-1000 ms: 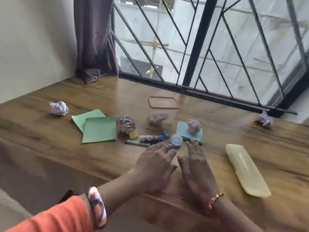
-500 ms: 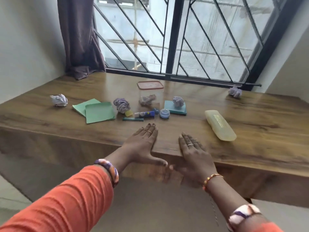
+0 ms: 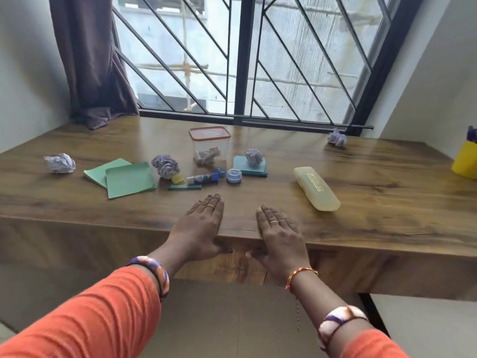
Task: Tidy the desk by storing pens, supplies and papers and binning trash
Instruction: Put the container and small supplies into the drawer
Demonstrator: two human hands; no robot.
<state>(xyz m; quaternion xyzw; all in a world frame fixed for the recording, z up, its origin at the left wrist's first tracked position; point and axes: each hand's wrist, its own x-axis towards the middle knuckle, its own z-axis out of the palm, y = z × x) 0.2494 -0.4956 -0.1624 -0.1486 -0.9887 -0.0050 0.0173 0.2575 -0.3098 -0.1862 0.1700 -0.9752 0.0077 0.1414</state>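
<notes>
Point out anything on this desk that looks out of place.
Four crumpled paper balls litter the desk: far left, beside the green papers, on top of the teal notepad, and by the window rail. The glue stick lies loose on its side. Nothing looks spilled or broken.

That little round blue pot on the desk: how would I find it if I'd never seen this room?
Start at the clear plastic box with the orange lid, mid-desk below the window. Just in front of it, slightly right, sits the small round pot, between the glue stick and a teal notepad. It is the only round, translucent blue thing there.
</notes>
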